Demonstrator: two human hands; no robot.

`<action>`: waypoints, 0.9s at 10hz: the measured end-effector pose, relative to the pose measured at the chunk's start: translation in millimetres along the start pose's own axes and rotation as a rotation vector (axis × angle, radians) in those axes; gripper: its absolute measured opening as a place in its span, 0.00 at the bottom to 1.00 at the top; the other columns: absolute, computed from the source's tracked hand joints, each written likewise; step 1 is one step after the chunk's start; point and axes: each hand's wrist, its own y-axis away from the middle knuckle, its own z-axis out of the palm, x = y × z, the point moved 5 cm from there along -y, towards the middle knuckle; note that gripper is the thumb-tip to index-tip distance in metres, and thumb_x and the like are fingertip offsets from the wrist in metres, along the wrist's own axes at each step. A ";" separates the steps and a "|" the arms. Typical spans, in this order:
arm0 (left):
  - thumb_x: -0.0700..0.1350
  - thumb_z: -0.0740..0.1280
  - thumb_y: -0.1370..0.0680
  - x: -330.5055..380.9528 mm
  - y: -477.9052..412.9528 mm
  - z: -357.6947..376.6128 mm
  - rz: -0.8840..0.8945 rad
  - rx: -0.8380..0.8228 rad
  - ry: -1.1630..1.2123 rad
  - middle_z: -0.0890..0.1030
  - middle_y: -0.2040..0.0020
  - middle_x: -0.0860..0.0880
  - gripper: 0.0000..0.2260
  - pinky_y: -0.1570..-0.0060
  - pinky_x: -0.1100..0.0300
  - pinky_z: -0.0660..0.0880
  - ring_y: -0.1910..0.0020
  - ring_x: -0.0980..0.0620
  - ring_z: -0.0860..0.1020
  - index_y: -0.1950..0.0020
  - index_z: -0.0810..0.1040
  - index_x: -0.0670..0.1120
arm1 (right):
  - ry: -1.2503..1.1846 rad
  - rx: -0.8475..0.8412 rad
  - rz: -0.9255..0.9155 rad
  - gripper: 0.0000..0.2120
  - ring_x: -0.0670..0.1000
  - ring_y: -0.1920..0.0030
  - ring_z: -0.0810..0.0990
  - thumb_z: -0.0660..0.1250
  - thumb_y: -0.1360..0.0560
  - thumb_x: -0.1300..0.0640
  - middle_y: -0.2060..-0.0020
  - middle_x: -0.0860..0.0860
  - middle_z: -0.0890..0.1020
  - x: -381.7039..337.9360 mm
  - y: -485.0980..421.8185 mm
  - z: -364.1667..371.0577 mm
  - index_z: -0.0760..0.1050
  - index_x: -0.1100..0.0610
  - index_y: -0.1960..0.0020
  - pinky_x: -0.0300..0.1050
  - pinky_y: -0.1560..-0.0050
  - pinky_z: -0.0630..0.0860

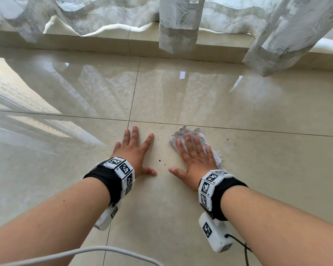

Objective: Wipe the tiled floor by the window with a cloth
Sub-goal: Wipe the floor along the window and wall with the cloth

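White cable (96, 250) crosses the floor's (258, 104) near edge. Both wrists wear black bands (227, 198) with marker tiles. Left hand (135, 152) lies flat on bare tile, fingers spread, holding nothing. Right hand (192, 160), just beside it, presses straight fingers on the grey cloth (192, 132). The cloth is mid-floor, its far end reaching a grout line. Dark specks (159, 160) lie between the hands. At the far edge are a low ledge (104, 44) and sheer curtains (178, 22).
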 end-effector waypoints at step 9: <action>0.71 0.69 0.34 -27.9 12.4 10.8 -0.028 -0.019 0.067 0.27 0.24 0.45 0.55 0.25 0.42 0.49 0.23 0.42 0.33 0.24 0.31 0.62 | -0.085 0.049 0.279 0.44 0.49 0.30 0.20 0.47 0.27 0.26 0.33 0.45 0.19 20.7 -4.0 -22.7 0.21 0.44 0.29 0.61 0.29 0.30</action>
